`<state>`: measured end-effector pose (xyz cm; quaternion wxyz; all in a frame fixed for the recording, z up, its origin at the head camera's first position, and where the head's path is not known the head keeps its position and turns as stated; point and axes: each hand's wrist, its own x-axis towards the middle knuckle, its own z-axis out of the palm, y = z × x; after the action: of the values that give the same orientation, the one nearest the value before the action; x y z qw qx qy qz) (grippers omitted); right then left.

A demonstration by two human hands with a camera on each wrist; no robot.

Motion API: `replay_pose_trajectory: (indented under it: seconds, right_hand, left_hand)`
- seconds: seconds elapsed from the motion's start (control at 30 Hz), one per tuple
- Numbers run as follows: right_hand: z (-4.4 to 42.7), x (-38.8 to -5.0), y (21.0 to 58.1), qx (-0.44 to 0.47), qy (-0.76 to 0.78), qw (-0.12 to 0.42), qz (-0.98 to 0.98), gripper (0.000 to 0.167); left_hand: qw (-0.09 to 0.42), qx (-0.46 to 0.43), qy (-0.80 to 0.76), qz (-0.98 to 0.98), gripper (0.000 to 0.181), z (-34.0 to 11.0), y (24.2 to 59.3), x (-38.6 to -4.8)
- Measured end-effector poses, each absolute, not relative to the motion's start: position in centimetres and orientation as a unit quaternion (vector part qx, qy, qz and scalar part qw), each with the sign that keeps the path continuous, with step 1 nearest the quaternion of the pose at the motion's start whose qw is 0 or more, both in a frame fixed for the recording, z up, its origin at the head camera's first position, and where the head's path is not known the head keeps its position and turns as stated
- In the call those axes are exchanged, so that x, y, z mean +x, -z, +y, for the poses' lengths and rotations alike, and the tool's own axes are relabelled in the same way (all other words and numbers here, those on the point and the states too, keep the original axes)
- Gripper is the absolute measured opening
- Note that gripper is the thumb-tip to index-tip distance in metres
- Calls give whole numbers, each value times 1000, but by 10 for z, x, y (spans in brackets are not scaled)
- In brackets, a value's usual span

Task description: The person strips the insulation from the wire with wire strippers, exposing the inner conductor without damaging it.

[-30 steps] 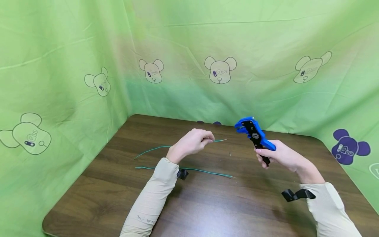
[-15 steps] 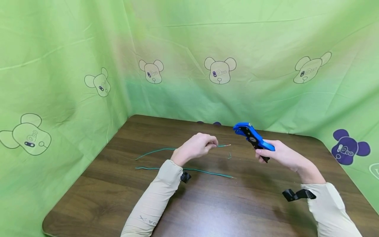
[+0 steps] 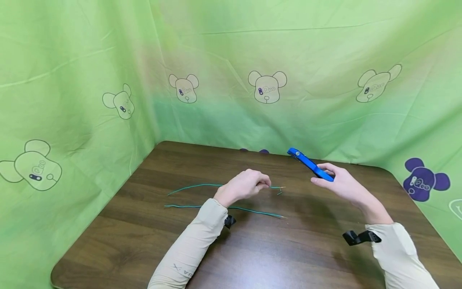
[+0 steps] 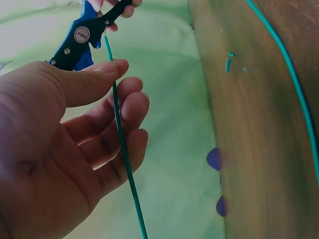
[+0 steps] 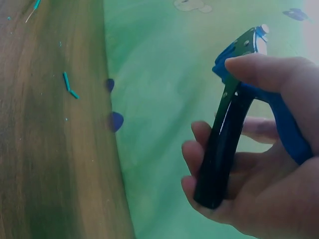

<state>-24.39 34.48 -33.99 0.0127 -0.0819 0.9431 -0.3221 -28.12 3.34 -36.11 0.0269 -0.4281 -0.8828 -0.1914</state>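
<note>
Between thumb and fingers my left hand (image 3: 244, 184) pinches a thin green wire (image 3: 198, 185), a short bare copper tip showing beyond the fingertips. In the left wrist view the wire (image 4: 126, 154) runs down across the curled fingers. My right hand (image 3: 344, 185) holds a blue-and-black wire stripper (image 3: 308, 162) above the table's right side, apart from the wire in the head view. Seen from the right wrist, its black handle (image 5: 217, 154) lies across the fingers, thumb near the head. Two short bits of green insulation (image 5: 66, 81) lie on the table.
A second green wire (image 3: 249, 210), bare at its right end, lies on the brown wooden table (image 3: 119, 241), nearer me. Tiny specks are scattered about. A green printed cloth (image 3: 216, 48) hangs behind and to the sides.
My left hand has come down and rightward with the wire. A second insulation bit now lies beside the first. My right hand has turned the wire stripper so its blue edge faces up.
</note>
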Motion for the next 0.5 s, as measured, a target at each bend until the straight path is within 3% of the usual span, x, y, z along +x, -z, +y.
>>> replay_pose_trajectory:
  seconds: [0.5]
  right_hand:
    - [351,-254,358,-71,307,-8,949,68]
  left_hand:
    - [2,-436,186,-880,18,40,376,-282]
